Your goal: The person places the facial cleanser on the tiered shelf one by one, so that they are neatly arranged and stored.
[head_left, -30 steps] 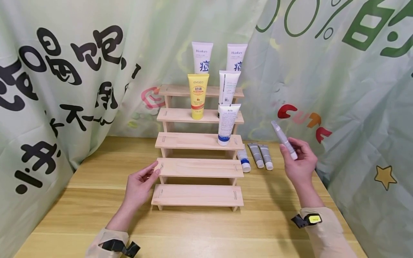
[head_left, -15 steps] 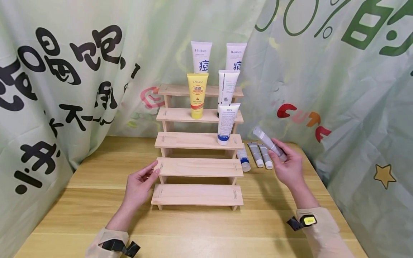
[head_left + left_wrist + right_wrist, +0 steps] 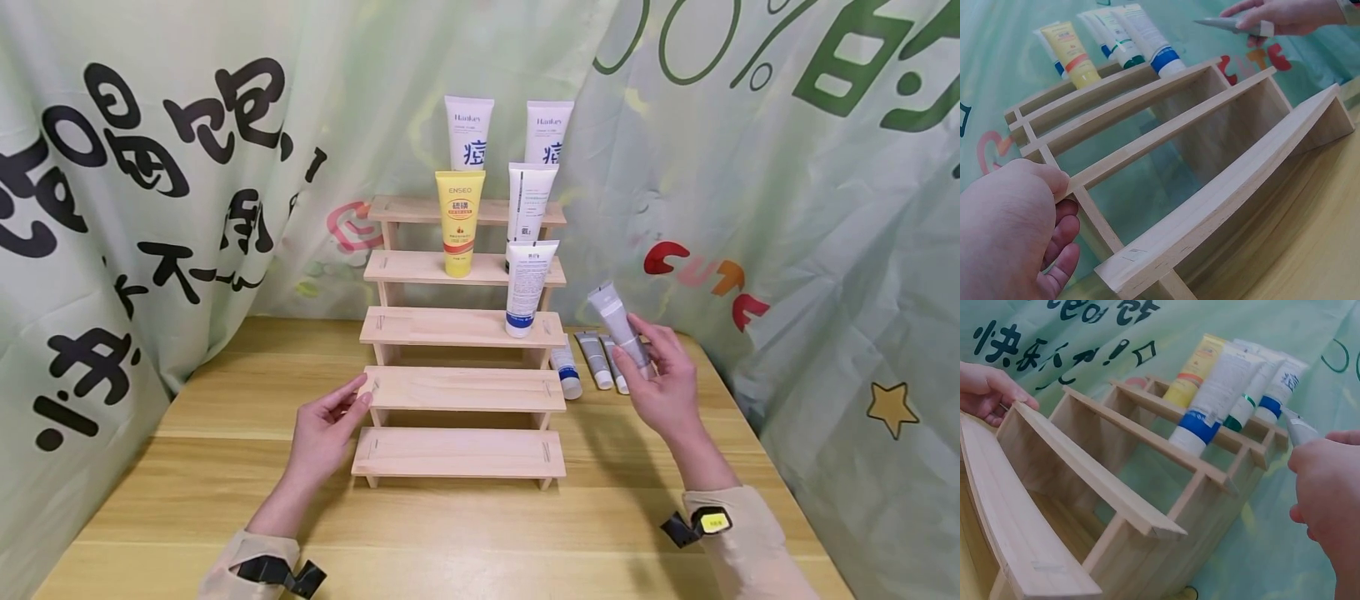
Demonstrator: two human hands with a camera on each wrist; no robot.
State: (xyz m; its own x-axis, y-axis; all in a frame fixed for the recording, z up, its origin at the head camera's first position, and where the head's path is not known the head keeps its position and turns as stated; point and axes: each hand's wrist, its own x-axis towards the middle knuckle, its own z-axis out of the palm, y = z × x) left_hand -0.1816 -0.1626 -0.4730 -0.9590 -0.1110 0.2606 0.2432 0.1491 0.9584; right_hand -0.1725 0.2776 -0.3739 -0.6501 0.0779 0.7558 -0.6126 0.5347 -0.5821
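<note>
My right hand (image 3: 662,379) holds a small grey tube (image 3: 618,321) between thumb and fingers, right of the stepped wooden display stand (image 3: 465,388) and above the table. The tube tilts, its flat end up and to the left. At the stand's left side my left hand (image 3: 326,433) pinches the end of the second step from the bottom; in the left wrist view the thumb (image 3: 1047,175) lies on the board's corner. A white tube with a blue cap (image 3: 530,287) stands on the middle step. Behind it are a yellow tube (image 3: 459,225) and a white tube (image 3: 531,200).
Two lilac-white tubes (image 3: 469,133) stand on the top step. On the table (image 3: 450,533) right of the stand lie a blue-and-white tube (image 3: 567,375) and two grey tubes (image 3: 594,358), one partly hidden by my right hand's tube. A printed curtain (image 3: 225,167) hangs behind.
My right hand has moved left with the grey tube, toward the stand, and the tube's tilt has changed slightly. My left hand has stayed at the step's end.
</note>
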